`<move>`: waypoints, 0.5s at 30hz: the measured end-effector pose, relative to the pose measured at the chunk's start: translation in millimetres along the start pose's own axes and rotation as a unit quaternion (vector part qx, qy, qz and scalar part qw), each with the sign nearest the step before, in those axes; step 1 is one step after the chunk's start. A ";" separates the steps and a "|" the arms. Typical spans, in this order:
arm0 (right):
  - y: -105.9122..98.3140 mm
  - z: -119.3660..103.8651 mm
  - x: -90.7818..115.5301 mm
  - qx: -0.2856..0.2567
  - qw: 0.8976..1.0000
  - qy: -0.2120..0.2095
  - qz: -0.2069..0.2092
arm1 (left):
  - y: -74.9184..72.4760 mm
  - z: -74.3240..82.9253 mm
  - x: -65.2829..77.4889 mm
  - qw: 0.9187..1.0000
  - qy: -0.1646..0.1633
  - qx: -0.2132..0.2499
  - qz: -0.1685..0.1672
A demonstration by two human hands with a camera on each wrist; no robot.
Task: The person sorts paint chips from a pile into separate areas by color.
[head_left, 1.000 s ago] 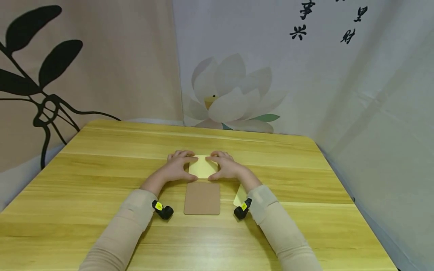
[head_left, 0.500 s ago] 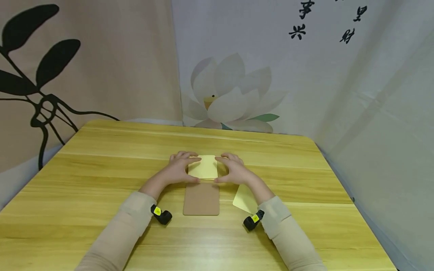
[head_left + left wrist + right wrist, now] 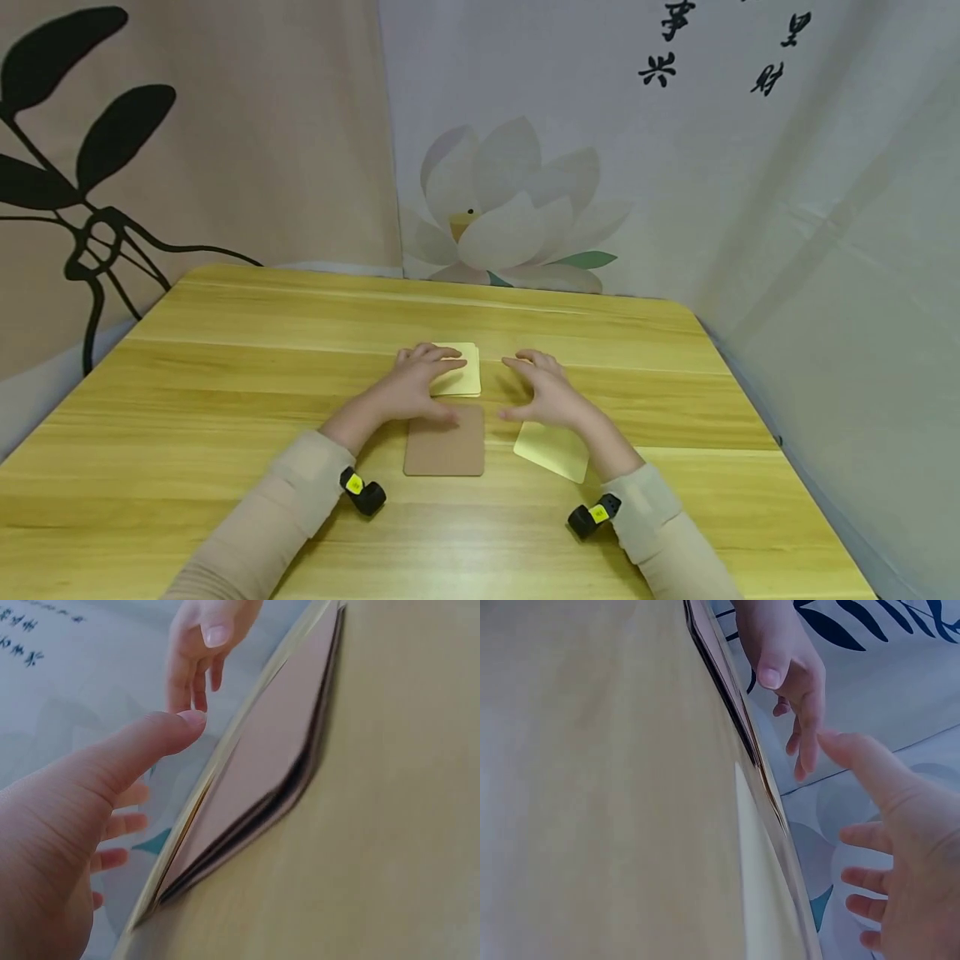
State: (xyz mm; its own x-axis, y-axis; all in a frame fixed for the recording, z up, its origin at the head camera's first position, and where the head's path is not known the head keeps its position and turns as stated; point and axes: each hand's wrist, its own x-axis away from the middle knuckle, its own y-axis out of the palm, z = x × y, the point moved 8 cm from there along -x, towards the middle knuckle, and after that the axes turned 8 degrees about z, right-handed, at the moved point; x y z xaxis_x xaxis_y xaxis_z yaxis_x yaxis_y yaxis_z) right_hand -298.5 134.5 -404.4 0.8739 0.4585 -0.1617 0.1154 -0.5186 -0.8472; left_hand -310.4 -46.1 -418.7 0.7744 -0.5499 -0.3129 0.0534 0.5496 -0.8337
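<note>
A small stack of pale yellow square sheets [image 3: 467, 379] lies on the wooden table, its left part hidden by my left hand [image 3: 401, 390]. That hand hovers with fingers spread, thumb over the brown square pad [image 3: 444, 454] just nearer to me. Dark layered edges show on the pad [image 3: 262, 742] in the left wrist view. My right hand [image 3: 553, 398] is apart from the stack, to its right, fingers loosely extended and holding nothing. Below it, a single yellow sheet [image 3: 553, 454] lies askew, partly covered by the right hand and wrist.
The wooden table [image 3: 247, 333] has rounded far corners. Behind it hangs a pale cloth [image 3: 517, 200] printed with a lotus, leaves and dark characters. Small black cameras [image 3: 592, 517] sit at both wrists.
Both hands were at the yellow stack's two sides. The right hand has moved away to the right and nearer; the left has shifted slightly right and nearer. More of the loose yellow sheet shows.
</note>
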 end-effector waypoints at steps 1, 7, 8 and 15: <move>-1.5 0.7 2.8 0.000 1.000 0.002 0.002 | 1.1 2.7 -0.3 1.000 0.002 0.000 -0.001; -11.2 8.8 20.5 0.002 1.000 0.015 0.015 | 8.8 17.6 -1.9 1.000 0.015 -0.002 -0.011; -12.8 10.1 23.5 0.001 1.000 0.017 0.016 | 9.8 20.6 -2.1 1.000 0.020 -0.001 -0.011; -21.7 20.9 45.5 0.010 0.999 0.032 0.024 | 19.0 36.7 -5.7 0.999 0.034 -0.005 -0.016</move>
State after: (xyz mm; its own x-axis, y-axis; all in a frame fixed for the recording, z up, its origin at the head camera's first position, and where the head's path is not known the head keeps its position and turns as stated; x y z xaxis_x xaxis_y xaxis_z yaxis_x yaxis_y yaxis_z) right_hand -271.1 181.7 -403.9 0.9067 0.3861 -0.1699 0.0642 -0.5244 -0.8490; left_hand -290.6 -9.4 -416.1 0.7272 -0.6097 -0.3154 0.0711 0.5239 -0.8488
